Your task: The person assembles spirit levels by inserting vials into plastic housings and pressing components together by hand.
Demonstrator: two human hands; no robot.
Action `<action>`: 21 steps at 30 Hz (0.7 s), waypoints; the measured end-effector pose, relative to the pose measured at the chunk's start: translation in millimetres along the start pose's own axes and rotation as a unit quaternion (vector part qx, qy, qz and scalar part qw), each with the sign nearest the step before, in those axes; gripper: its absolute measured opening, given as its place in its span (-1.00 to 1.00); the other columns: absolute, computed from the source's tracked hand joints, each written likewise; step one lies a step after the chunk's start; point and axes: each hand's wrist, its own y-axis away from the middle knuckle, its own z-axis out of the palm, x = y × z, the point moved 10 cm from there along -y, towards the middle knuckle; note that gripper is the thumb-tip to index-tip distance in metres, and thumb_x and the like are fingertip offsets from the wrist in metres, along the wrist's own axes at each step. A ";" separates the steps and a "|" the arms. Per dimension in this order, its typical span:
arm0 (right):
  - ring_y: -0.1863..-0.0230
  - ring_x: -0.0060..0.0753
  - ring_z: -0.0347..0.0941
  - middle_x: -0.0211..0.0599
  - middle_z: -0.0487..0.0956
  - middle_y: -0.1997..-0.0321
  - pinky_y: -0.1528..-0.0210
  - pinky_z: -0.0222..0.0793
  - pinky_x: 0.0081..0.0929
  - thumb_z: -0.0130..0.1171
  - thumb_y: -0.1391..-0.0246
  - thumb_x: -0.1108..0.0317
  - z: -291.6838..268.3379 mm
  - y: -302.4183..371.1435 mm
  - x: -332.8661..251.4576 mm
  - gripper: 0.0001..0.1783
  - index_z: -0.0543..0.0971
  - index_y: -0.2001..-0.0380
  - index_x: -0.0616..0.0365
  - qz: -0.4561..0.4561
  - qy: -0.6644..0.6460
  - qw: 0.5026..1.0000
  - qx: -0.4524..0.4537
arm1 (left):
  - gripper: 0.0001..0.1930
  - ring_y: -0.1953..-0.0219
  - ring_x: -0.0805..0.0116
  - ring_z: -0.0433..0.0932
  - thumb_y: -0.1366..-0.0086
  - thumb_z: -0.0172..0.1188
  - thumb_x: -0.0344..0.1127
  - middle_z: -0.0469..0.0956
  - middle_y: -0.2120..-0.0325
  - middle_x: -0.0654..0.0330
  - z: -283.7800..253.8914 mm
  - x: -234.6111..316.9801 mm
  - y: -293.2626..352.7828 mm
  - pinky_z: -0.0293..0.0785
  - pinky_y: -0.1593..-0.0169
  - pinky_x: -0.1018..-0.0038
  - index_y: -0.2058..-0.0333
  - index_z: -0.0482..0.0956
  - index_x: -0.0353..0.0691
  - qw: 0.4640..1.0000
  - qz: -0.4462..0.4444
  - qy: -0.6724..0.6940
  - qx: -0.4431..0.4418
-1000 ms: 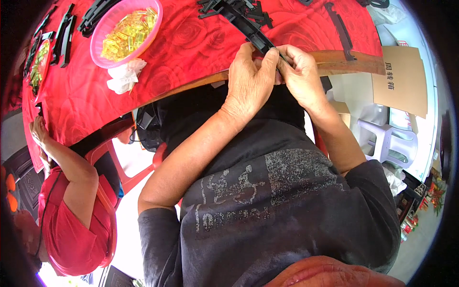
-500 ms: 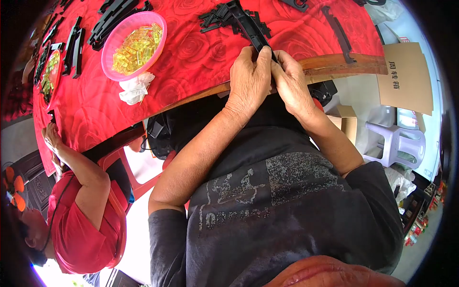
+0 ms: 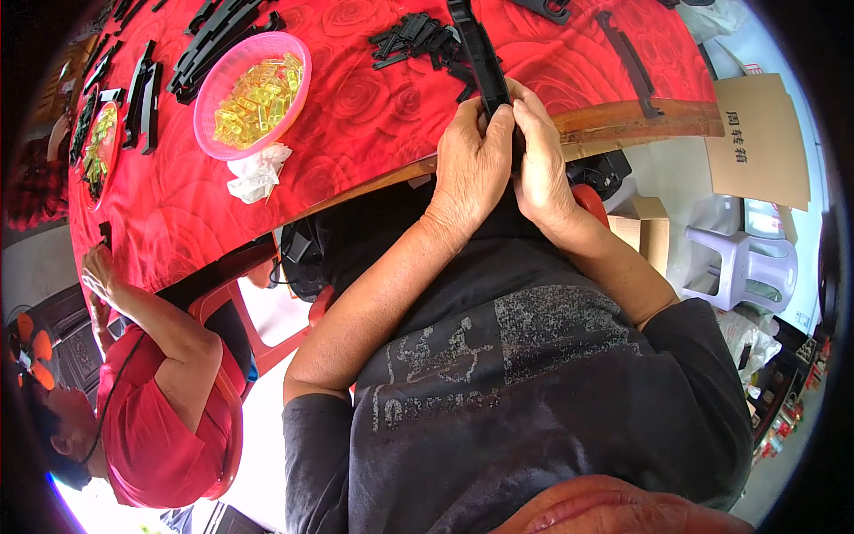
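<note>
Between my two hands, at the table's front edge, a long narrow black plastic part (image 3: 481,59) points away from me, with its near end hidden by my fingers. My left hand (image 3: 471,167) is closed against its left side, the thumb near the middle. Along the right side lies my right hand (image 3: 540,160), its fingers straighter and pressed to the part. Just beyond and left of it, small black strips (image 3: 414,39) are heaped on the red rose-patterned cloth (image 3: 356,93).
A pink bowl (image 3: 202,120) of clear yellow pieces (image 3: 253,102) stands left, beside crumpled white tissue (image 3: 258,173). More long black parts (image 3: 218,44) lie behind it, another (image 3: 630,67) at right. A co-worker in red (image 3: 169,418) sits at left; a lilac stool (image 3: 738,267) stands right.
The long black part has turned on its axis and sits more edge-on. My right hand has shifted from a fingertip hold to lying flatter along its side.
</note>
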 end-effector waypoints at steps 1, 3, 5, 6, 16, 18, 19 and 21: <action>-0.01 -0.50 0.41 -0.31 0.49 0.06 -0.11 0.30 -0.49 -0.28 -0.37 0.20 -0.1 0.5 -0.1 -0.55 0.36 -0.15 0.24 -0.001 0.001 1.000 0.009 | -0.61 0.29 0.05 0.64 -0.37 0.06 -0.17 0.59 0.42 -0.14 0.1 -0.1 -0.2 0.50 0.18 0.24 0.08 0.47 -0.46 1.000 0.000 -0.001 0.000; -0.02 -0.49 0.42 -0.30 0.50 0.06 -0.12 0.30 -0.48 -0.28 -0.37 0.21 1.4 2.7 -0.3 -0.54 0.35 -0.17 0.24 -0.001 -0.006 1.000 0.020 | -0.61 0.30 0.03 0.64 -0.36 0.07 -0.17 0.59 0.42 -0.14 -1.2 1.0 -0.7 0.50 0.19 0.23 0.08 0.47 -0.46 1.000 0.003 -0.014 0.007; -0.03 -0.49 0.42 -0.30 0.50 0.05 -0.13 0.31 -0.48 -0.29 -0.37 0.21 0.6 4.3 0.1 -0.53 0.34 -0.19 0.24 0.000 -0.012 0.999 0.032 | -0.61 0.30 0.03 0.64 -0.37 0.06 -0.17 0.59 0.43 -0.14 -1.0 4.0 -0.2 0.50 0.20 0.23 0.08 0.47 -0.46 1.000 0.005 -0.022 0.005; -0.05 -0.45 0.41 -0.24 0.49 0.02 -0.16 0.28 -0.49 -0.29 -0.37 0.21 1.8 5.3 0.1 -0.50 0.33 -0.20 0.30 0.000 -0.026 0.999 0.030 | -0.62 0.31 0.02 0.64 -0.37 0.06 -0.18 0.59 0.44 -0.14 -1.5 5.9 0.5 0.50 0.20 0.23 0.08 0.47 -0.46 1.000 0.006 -0.028 0.005; -0.06 -0.55 0.41 -0.29 0.46 -0.07 -0.10 0.31 -0.58 -0.26 -0.41 0.20 8.0 12.8 7.6 -0.48 0.23 -0.31 0.24 0.018 -0.074 0.997 0.011 | -0.63 0.33 -0.04 0.64 -0.40 0.03 -0.17 0.59 0.46 -0.14 -7.9 10.4 -2.5 0.51 0.24 0.21 0.12 0.50 -0.45 0.999 0.021 -0.044 0.013; -0.06 -0.56 0.41 -0.29 0.46 -0.07 -0.10 0.31 -0.58 -0.25 -0.41 0.20 13.6 16.5 7.1 -0.48 0.23 -0.31 0.24 0.033 -0.087 0.996 0.002 | -0.64 0.37 -0.09 0.62 -0.41 0.03 -0.16 0.58 0.51 -0.17 -12.4 10.5 -4.2 0.49 0.27 0.19 0.22 0.53 -0.44 0.996 0.032 -0.072 0.033; -0.06 -0.56 0.40 -0.30 0.46 -0.06 -0.10 0.31 -0.59 -0.24 -0.41 0.20 16.9 17.6 9.1 -0.48 0.23 -0.31 0.24 0.047 -0.099 0.994 -0.007 | -0.64 0.37 -0.09 0.62 -0.41 0.03 -0.16 0.58 0.51 -0.17 -13.3 10.2 -4.7 0.49 0.27 0.19 0.22 0.53 -0.44 0.996 0.032 -0.072 0.033; -0.05 -0.56 0.40 -0.30 0.46 -0.05 -0.09 0.31 -0.60 -0.23 -0.41 0.21 17.0 17.4 13.6 -0.48 0.22 -0.32 0.24 0.056 -0.103 0.993 -0.009 | -0.64 0.40 -0.13 0.60 -0.41 0.03 -0.16 0.55 0.56 -0.18 -17.3 10.7 -5.1 0.46 0.32 0.16 0.33 0.54 -0.42 0.996 0.031 -0.074 0.047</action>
